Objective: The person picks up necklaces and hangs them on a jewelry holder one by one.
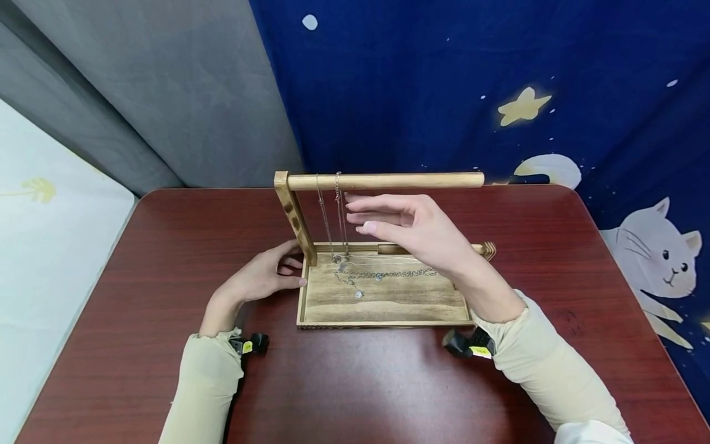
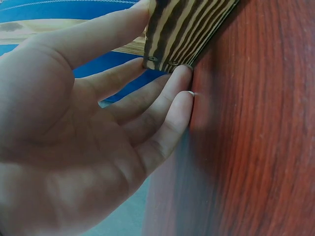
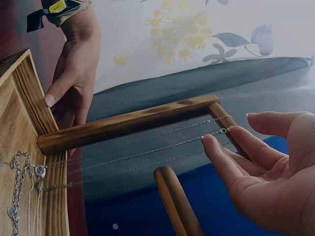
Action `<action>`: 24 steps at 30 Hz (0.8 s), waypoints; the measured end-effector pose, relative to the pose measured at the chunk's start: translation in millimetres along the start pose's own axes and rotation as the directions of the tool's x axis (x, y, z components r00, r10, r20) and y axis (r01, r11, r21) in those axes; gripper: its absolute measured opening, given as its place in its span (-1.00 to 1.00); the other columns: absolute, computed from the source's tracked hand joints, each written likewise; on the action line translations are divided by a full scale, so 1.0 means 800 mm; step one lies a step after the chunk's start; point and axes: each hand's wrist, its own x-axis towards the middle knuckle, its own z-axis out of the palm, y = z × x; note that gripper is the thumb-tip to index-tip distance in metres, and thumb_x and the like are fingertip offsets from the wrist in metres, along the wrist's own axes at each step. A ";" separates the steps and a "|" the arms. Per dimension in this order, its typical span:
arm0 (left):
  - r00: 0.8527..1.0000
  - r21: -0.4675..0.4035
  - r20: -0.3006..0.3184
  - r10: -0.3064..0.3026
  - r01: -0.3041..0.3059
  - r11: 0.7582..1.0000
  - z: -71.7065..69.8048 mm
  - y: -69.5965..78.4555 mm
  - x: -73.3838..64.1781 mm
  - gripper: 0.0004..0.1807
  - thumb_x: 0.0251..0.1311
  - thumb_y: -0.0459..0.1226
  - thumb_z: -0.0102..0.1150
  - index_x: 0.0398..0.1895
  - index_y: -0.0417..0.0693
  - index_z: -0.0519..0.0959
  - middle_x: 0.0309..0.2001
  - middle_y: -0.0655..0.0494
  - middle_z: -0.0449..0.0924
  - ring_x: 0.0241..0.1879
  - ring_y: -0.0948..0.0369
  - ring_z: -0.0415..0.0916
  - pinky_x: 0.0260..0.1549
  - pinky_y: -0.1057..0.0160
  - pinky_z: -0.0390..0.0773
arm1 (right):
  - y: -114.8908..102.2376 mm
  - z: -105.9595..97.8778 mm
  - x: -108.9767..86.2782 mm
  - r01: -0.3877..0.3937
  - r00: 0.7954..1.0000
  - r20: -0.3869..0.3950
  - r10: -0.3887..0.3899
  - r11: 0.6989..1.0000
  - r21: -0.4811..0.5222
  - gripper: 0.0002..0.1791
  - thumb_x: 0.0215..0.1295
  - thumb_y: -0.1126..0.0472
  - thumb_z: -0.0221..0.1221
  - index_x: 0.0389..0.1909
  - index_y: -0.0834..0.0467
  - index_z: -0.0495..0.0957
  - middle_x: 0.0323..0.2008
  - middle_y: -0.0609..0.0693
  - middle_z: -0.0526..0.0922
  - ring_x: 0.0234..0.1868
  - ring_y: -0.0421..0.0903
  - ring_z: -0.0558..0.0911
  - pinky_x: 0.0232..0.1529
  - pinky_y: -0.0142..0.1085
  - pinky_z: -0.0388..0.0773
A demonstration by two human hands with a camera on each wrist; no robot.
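Observation:
A wooden jewelry stand [image 1: 388, 309] has a shallow tray base, a post at its left end and a horizontal bar [image 1: 405, 180] above. Two fine-chain necklaces [image 1: 341, 216] hang from the bar near the post, pendants reaching the tray. My left hand [image 1: 257, 275] holds the tray's left end, thumb at the rim and fingers by the post's foot; the left wrist view shows this grip on the striped wood [image 2: 177, 34]. My right hand [image 1: 418, 231] hovers below the bar with fingers extended, beside the hanging chains [image 3: 162, 148]; nothing shows in its grasp.
More chains with small pendants [image 1: 379, 275] lie across the tray. A dark red-brown table [image 1: 366, 382] carries the stand. Behind it hang grey and blue curtains [image 1: 399, 80]. The bar's right end is free, without a post.

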 end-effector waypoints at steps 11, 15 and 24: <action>1.000 0.009 0.001 -0.004 0.004 1.000 -0.001 0.000 0.001 -0.12 0.17 -0.38 0.39 0.50 -0.25 0.13 0.34 -0.22 0.35 0.12 -0.05 0.52 0.09 0.03 0.57 | 0.004 -0.011 -0.008 0.028 0.999 -0.018 -0.028 1.000 0.014 -0.65 0.37 0.39 0.19 0.15 0.20 0.61 0.07 0.03 0.68 0.05 0.00 0.68 0.05 -0.12 0.63; 1.000 0.016 0.000 -0.002 0.002 1.000 -0.001 0.001 0.002 -0.13 0.17 -0.38 0.39 0.50 -0.26 0.14 0.33 -0.23 0.36 0.12 -0.05 0.53 0.09 0.03 0.58 | 0.006 -0.016 -0.012 0.018 0.999 -0.027 -0.019 1.000 -0.019 -0.64 0.36 0.35 0.22 0.16 0.18 0.61 0.07 0.01 0.68 0.07 -0.02 0.67 0.07 -0.16 0.62; 1.000 0.012 0.001 -0.001 0.001 1.000 0.000 0.000 0.001 -0.12 0.17 -0.38 0.39 0.51 -0.24 0.13 0.36 -0.22 0.33 0.12 -0.04 0.52 0.10 0.04 0.57 | 0.009 -0.029 -0.026 -0.007 0.999 -0.048 0.004 0.997 -0.074 -0.61 0.37 0.27 0.24 0.20 0.15 0.58 0.08 -0.02 0.67 0.08 -0.03 0.66 0.08 -0.23 0.61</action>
